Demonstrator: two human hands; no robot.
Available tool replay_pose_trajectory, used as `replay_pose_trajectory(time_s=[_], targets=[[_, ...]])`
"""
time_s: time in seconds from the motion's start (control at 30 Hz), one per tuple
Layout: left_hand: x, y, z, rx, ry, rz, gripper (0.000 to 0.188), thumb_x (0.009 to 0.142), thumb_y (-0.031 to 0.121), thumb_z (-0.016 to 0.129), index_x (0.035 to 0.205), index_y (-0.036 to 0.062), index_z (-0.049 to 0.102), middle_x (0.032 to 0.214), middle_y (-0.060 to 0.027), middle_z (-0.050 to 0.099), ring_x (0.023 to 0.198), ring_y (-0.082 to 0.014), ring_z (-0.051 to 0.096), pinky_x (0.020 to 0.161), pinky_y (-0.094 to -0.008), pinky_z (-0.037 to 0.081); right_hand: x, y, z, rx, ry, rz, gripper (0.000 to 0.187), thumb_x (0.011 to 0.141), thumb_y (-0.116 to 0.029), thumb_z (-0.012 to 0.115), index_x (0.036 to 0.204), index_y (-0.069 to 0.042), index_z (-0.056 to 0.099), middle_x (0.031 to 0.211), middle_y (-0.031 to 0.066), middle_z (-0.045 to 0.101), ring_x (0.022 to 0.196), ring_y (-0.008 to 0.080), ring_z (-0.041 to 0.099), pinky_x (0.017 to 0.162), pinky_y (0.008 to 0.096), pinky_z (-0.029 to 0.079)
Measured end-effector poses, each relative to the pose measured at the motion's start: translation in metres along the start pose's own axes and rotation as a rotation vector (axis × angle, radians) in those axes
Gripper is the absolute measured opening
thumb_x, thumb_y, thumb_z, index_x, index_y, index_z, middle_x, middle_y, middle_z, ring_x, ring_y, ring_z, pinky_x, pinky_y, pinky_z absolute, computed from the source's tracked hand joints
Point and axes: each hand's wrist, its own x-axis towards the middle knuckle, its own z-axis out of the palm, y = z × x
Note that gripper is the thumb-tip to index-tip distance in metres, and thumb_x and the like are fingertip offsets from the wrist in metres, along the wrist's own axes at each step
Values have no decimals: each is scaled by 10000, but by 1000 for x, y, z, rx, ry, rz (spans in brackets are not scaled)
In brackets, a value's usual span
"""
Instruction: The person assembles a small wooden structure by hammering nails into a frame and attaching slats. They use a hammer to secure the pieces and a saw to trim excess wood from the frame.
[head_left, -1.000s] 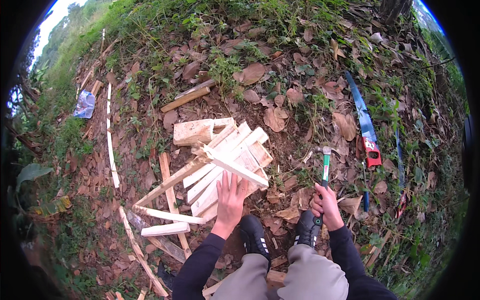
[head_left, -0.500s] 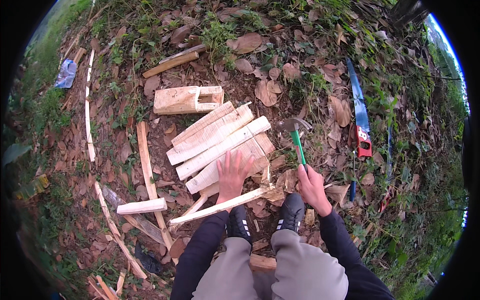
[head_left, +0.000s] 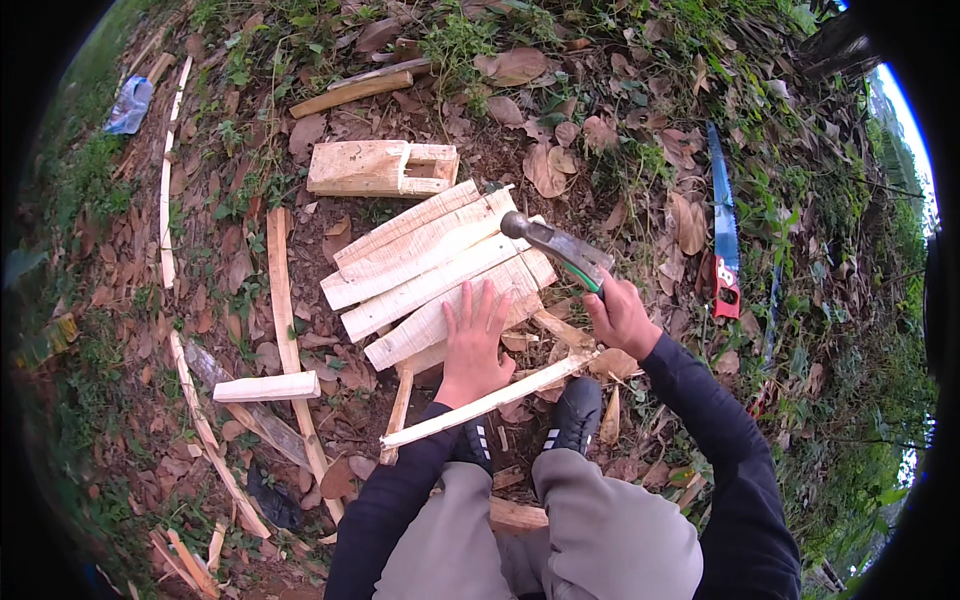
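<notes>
Several pale wooden slats [head_left: 415, 262] lie side by side in front of me, fixed to or resting on a wooden frame. My left hand [head_left: 475, 345] presses on the nearest slats, palm down, fingers stretched out. In my right hand [head_left: 622, 318] is a claw hammer [head_left: 555, 245], gripped by its green handle. Its steel head hangs above the far right end of the slats; whether it touches them I cannot tell. A thin wooden strip [head_left: 490, 402], part of the frame or leaning against it, crosses between my shoes and the slats.
Beyond the slats lies a notched wood block [head_left: 360, 168]. On the right is a handsaw [head_left: 722, 220] with a red handle. Long wooden strips [head_left: 285, 310] and a short bar [head_left: 267, 387] lie at left. A plastic bag [head_left: 130, 105] sits far left. Dry leaves cover the ground.
My right hand has raised the hammer and brought its head leftward over the slats. My left hand stays on the slats. The thin strip nearest me has shifted right, and the view has moved slightly.
</notes>
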Motion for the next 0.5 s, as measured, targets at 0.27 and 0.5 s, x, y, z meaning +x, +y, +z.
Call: replay_pose_trajectory(time_s=[0.27, 0.5], targets=[[-1, -8, 0, 22, 0, -14, 1029, 663, 236, 704, 1584, 90, 270, 1661, -214, 184, 1533, -486, 104, 1181, -727, 116, 19, -11, -6, -119, -127, -52, 329, 1027, -313, 575, 913, -23, 469, 572, 198, 527, 543, 428, 580, 517, 511, 446], [-1, 3, 8, -5, -44, -1, 1062, 647, 233, 713, 1592, 97, 248, 1670, -201, 167, 1538, -475, 99, 1189, -717, 108, -2, 50, 16, -276, -242, 118, 353, 1043, -321, 543, 902, -2, 487, 548, 194, 548, 524, 432, 601, 504, 519, 487]])
